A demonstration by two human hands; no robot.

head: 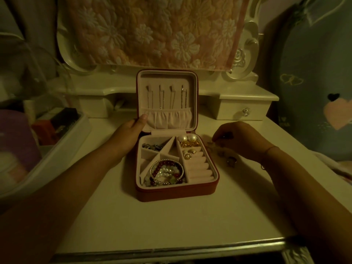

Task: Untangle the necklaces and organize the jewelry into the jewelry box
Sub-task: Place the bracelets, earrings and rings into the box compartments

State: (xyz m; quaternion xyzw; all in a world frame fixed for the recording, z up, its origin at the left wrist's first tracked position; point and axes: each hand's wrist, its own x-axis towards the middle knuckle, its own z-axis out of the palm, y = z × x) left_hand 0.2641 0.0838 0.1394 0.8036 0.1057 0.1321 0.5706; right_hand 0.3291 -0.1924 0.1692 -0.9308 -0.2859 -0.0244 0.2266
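Observation:
A red jewelry box (171, 193) stands open in the middle of the white table, its lid upright. Several thin necklaces (165, 97) hang on hooks inside the lid. Beaded bracelets (166, 173) fill the front left compartment, dark jewelry (152, 146) lies in the back left one, and pearl earrings (187, 139) sit at the back right. My left hand (129, 134) grips the lid's left edge, thumb on the inner lining. My right hand (234, 140) rests on the table to the right of the box, its fingers pinching a small piece of jewelry (212, 144). A ring (231, 161) lies below that hand.
A white tray (62, 147) with cosmetics and a purple container stands at the left. Behind the box is a white vanity shelf with a small drawer (245, 111) and a mirror frame draped with flowered cloth (158, 31). The table's front edge (171, 250) is near me.

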